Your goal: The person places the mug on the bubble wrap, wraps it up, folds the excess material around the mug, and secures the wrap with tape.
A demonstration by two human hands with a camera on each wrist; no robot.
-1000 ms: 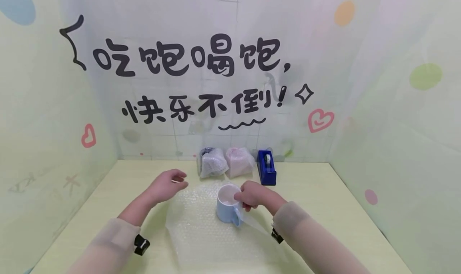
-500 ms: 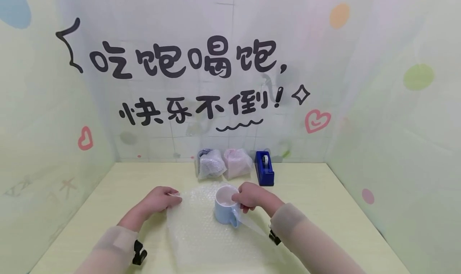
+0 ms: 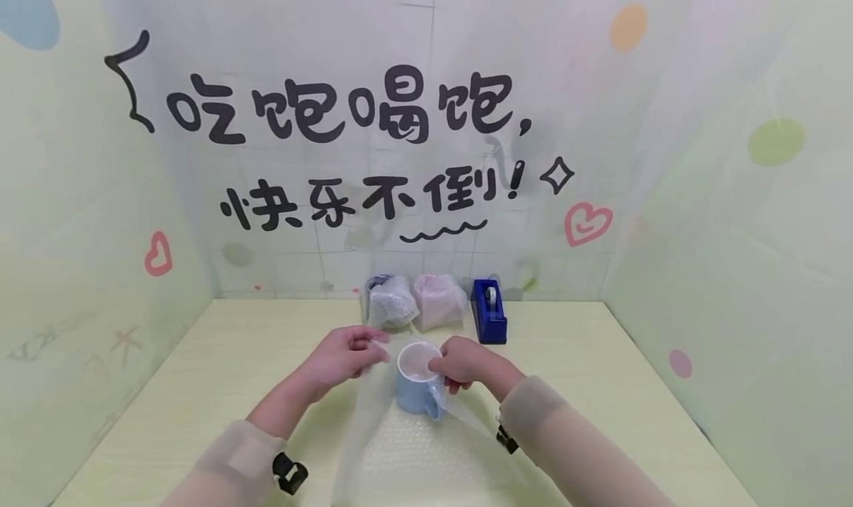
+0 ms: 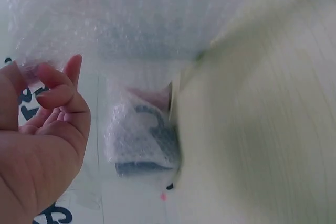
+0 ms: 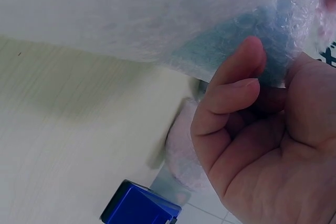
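Observation:
A light blue mug (image 3: 415, 394) with a white inside stands upright on a sheet of bubble wrap (image 3: 413, 455). My left hand (image 3: 341, 360) pinches the sheet's left edge between thumb and fingers, raised to the left of the mug. In the left wrist view the lifted bubble wrap (image 4: 142, 19) spreads out from those fingertips. At the mug's right rim, my right hand (image 3: 469, 363) grips mug and wrap together, thumb over the rim and fingers curled outside. The right wrist view shows the wrap (image 5: 210, 40) drawn over the blue side by these fingers.
Two bubble-wrapped items, one dark and greyish (image 3: 392, 303) and one pink (image 3: 440, 301), stand at the back of the pale table (image 3: 566, 403). A blue tape dispenser (image 3: 489, 314) is right of them. Fabric walls close off the back and both sides.
My left hand came down to the sheet's left edge, took hold of it, and carried it up and right toward the mug. My right hand has stayed at the mug.

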